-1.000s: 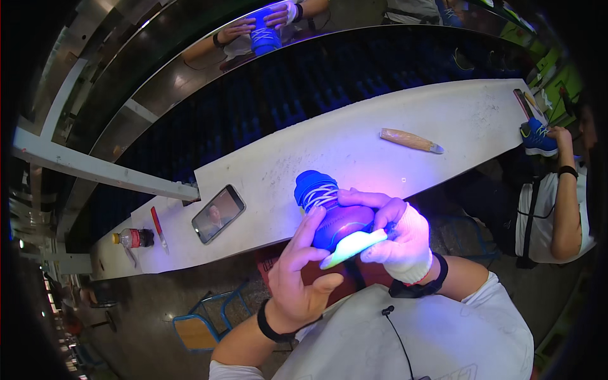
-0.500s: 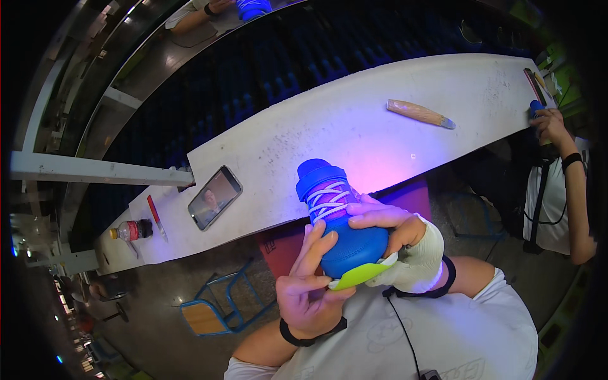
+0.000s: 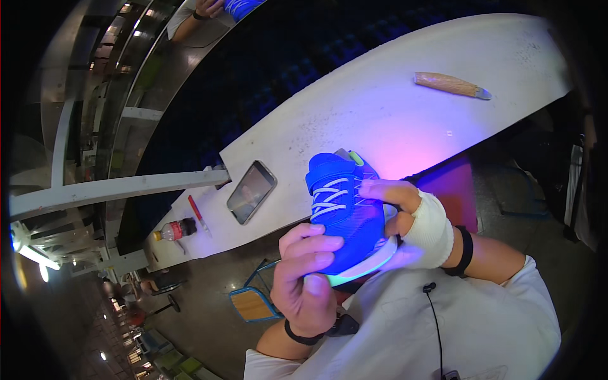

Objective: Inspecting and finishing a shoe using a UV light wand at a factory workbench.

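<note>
A blue sneaker (image 3: 351, 218) with pale laces is held before me, its toe toward my body. My left hand (image 3: 307, 275) grips the toe end, fingers on the upper and the sole edge. My right hand (image 3: 408, 218), in a white glove that leaves fingertips bare, holds the other side. Its forefinger lies on the sneaker's side below the ankle. The sneaker's pale sole (image 3: 370, 263), with a green-tinted edge, curves along the near side. Part of it is hidden by my hands.
A wooden-handled tool (image 3: 451, 85) lies on the white table (image 3: 373, 95) under violet light. Further left are a phone (image 3: 252, 192), a red-handled tool (image 3: 197, 213) and a bottle (image 3: 174, 230). A metal beam (image 3: 126, 190) crosses the left side; a stool (image 3: 253, 304) stands below.
The sneaker has tilted and turned in my hands, showing more of its side and green heel. My left fingers have shifted around the toe. The view has swung, so the table sits further right.
</note>
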`<action>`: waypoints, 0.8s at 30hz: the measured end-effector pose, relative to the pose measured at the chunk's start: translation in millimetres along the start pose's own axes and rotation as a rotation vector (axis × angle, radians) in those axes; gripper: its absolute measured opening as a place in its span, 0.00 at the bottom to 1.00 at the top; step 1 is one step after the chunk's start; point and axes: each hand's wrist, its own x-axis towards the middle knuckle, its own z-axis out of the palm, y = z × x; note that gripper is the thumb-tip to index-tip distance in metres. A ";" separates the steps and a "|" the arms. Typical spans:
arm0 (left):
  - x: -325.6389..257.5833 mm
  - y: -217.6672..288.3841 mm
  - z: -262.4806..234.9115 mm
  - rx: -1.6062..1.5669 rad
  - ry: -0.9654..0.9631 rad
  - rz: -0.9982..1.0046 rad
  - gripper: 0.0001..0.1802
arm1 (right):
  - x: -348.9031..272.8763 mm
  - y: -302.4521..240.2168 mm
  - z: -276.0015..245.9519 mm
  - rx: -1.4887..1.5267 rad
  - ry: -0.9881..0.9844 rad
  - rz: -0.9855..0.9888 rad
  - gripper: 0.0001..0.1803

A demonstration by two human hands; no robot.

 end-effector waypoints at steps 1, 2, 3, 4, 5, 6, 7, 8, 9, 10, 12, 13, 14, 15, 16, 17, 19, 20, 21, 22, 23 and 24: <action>-0.4 0.5 -6.8 -0.036 0.005 -0.039 0.14 | -11.7 15.6 3.9 -0.056 -0.032 -0.053 0.19; -0.3 3.7 -12.4 -0.017 0.009 -0.041 0.14 | -10.6 17.7 7.5 -0.037 -0.030 -0.055 0.19; 1.4 8.1 -19.3 0.003 -0.026 -0.104 0.13 | -8.9 19.5 10.3 -0.055 -0.059 -0.101 0.19; 3.8 11.7 -28.0 0.022 -0.059 -0.167 0.13 | -7.4 21.8 13.3 -0.075 -0.089 -0.146 0.20; 12.3 9.8 -42.3 0.006 -0.129 -0.194 0.18 | -6.2 25.1 18.6 -0.104 -0.068 -0.181 0.22; 22.1 10.6 -49.4 0.010 -0.128 -0.196 0.18 | -3.1 28.8 21.8 -0.099 -0.067 -0.181 0.22; 32.7 13.7 -52.7 0.159 -0.296 -0.154 0.23 | -0.6 32.0 23.8 -0.103 -0.072 -0.229 0.22; 38.7 17.9 -52.9 0.307 -0.461 -0.117 0.30 | 0.7 31.7 25.0 -0.103 -0.081 -0.274 0.22; 42.7 17.4 -51.4 0.353 -0.475 -0.107 0.40 | 2.6 31.7 25.9 -0.097 -0.085 -0.267 0.22; 40.9 15.4 -53.3 0.351 -0.475 -0.118 0.40 | 4.6 31.8 26.2 -0.099 -0.104 -0.271 0.22; 39.4 7.1 -58.5 0.394 -0.486 -0.035 0.36 | 9.2 33.4 23.3 -0.101 -0.124 -0.274 0.22; 37.6 3.8 -59.3 0.391 -0.486 -0.042 0.36 | 10.8 33.7 19.8 -0.112 -0.163 -0.256 0.22; 34.6 2.0 -60.7 0.369 -0.457 -0.040 0.33 | 11.5 33.4 19.0 -0.123 -0.201 -0.238 0.21; 32.1 0.0 -62.6 0.347 -0.427 -0.039 0.30 | 11.4 33.6 20.5 -0.120 -0.206 -0.233 0.21; 30.2 -2.1 -65.4 0.346 -0.424 -0.046 0.30 | 11.5 33.7 22.4 -0.136 -0.202 -0.200 0.21; 27.6 -3.1 -68.4 0.324 -0.407 -0.055 0.27 | 12.1 33.4 24.3 -0.150 -0.200 -0.171 0.22; 21.0 -9.7 -77.9 0.306 -0.378 -0.070 0.24 | 17.1 34.1 31.8 -0.115 -0.153 -0.127 0.22; 15.5 -18.0 -86.8 0.238 -0.370 -0.083 0.21 | 19.3 36.1 38.4 -0.082 -0.100 -0.088 0.22; 14.3 -22.6 -92.4 0.165 -0.365 -0.092 0.19 | 13.3 45.0 42.7 -0.076 -0.110 -0.095 0.22; 14.9 -21.5 -96.9 0.168 -0.352 -0.092 0.19 | 0.6 58.8 48.0 -0.132 -0.167 -0.119 0.21; 13.9 -20.5 -102.2 0.220 -0.384 -0.159 0.22 | -1.1 62.7 51.8 -0.187 -0.226 -0.142 0.20; 12.4 -20.0 -107.2 0.271 -0.416 -0.228 0.26 | -1.8 62.6 56.4 -0.180 -0.237 -0.148 0.20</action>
